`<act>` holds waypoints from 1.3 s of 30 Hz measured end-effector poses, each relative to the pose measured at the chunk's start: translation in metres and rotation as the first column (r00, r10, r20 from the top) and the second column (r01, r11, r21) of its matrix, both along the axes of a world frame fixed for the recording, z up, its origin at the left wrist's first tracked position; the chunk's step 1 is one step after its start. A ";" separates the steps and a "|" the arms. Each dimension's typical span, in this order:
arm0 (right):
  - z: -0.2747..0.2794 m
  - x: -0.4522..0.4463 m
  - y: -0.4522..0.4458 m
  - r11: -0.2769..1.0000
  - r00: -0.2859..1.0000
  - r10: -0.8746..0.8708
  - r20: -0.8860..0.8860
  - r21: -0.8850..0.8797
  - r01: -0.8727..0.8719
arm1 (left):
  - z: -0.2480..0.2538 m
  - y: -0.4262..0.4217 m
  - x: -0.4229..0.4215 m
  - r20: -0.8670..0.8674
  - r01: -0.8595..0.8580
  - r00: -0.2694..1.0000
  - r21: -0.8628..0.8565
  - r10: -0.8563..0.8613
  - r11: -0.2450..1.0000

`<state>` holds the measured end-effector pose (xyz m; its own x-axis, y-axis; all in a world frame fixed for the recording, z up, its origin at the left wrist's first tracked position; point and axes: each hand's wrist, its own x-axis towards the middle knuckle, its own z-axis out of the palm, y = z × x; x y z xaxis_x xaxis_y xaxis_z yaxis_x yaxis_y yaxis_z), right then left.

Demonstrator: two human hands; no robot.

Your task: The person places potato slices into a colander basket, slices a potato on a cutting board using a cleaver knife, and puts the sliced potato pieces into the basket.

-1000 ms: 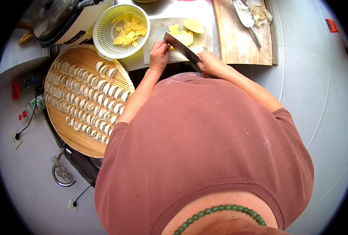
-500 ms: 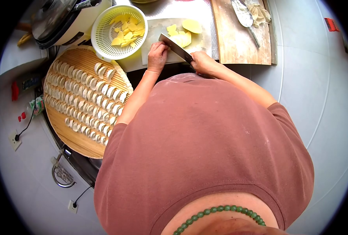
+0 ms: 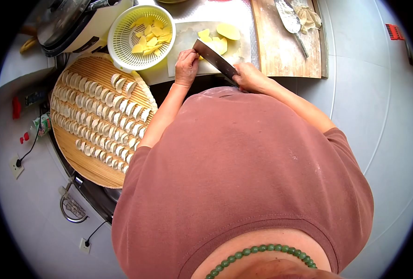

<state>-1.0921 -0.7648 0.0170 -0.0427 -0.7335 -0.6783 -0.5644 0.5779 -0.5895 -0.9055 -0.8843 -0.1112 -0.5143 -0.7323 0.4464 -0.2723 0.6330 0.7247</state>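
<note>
My right hand (image 3: pixel 252 77) is wrapped round the handle of a cleaver (image 3: pixel 217 59), whose broad dark blade slants up and left over a white cutting board (image 3: pixel 178 33). Close against the blade's far end, my left hand (image 3: pixel 187 67) has its fingers curled down on a piece of peeled potato, mostly hidden by fingers and steel. Beyond the blade lie pale yellow potato slices (image 3: pixel 218 45). A peeled potato half (image 3: pixel 228 31) rests farther back on the board. Left of it, a colander (image 3: pixel 116 50) holds more potato slices (image 3: pixel 151 43).
A round woven tray (image 3: pixel 78 162) with rows of dumplings (image 3: pixel 95 109) sits by my left forearm. At right is a floury wooden board (image 3: pixel 281 56) with a metal scoop (image 3: pixel 290 21) of flour. A cooker (image 3: pixel 83 32) stands at the back left.
The cleaver and my right hand have shifted slightly right and toward me. My left hand stays nearly in place, its fingers still bent beside the blade.
</note>
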 end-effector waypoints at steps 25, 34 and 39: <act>0.003 -0.002 -0.004 0.998 0.997 -0.054 0.048 0.026 0.052 | -0.002 0.000 0.002 0.000 -0.006 1.000 0.020 0.006 1.000; 0.000 0.001 -0.011 0.997 0.999 -0.040 0.034 0.060 0.037 | -0.002 -0.001 0.002 -0.002 0.002 1.000 0.023 -0.002 1.000; -0.021 0.007 -0.015 0.996 0.998 -0.056 0.031 0.069 0.054 | -0.002 -0.001 0.002 0.014 0.005 1.000 0.031 -0.006 1.000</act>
<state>-1.0856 -0.7800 -0.0043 -0.0587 -0.6828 -0.7282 -0.5115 0.6470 -0.5655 -0.9031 -0.8857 -0.1131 -0.5245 -0.7427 0.4162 -0.2794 0.6119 0.7399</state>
